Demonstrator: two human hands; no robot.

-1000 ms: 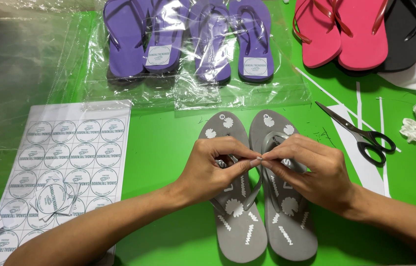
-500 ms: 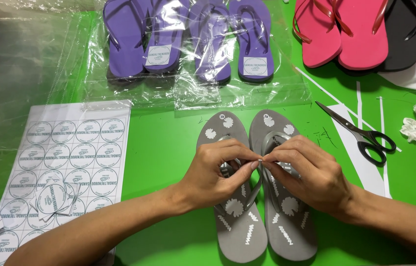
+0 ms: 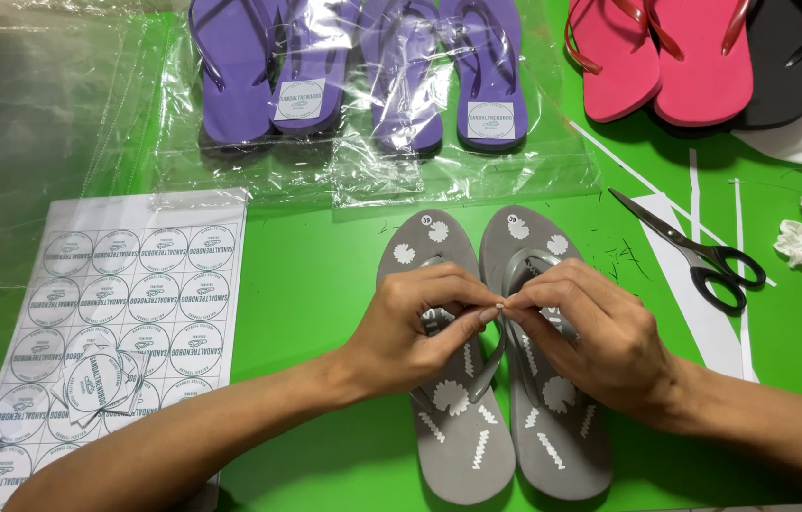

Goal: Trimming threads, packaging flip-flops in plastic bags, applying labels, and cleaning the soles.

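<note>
Pair of grey flip-flops [image 3: 500, 379] lies side by side on the green desk [image 3: 325, 284], toes pointing away, white shell-like prints on the soles. Left hand [image 3: 420, 327] and right hand [image 3: 590, 332] meet above the gap between the two sandals, over the straps. Each grip is pinched thumb to forefinger, tips touching at one small point; what they pinch is too small to tell. Left of the flip-flops: sheet of round stickers [image 3: 126, 294]. Right of them: black-handled scissors [image 3: 695, 251]. Beyond them: purple flip-flops in clear bags [image 3: 363, 76].
</note>
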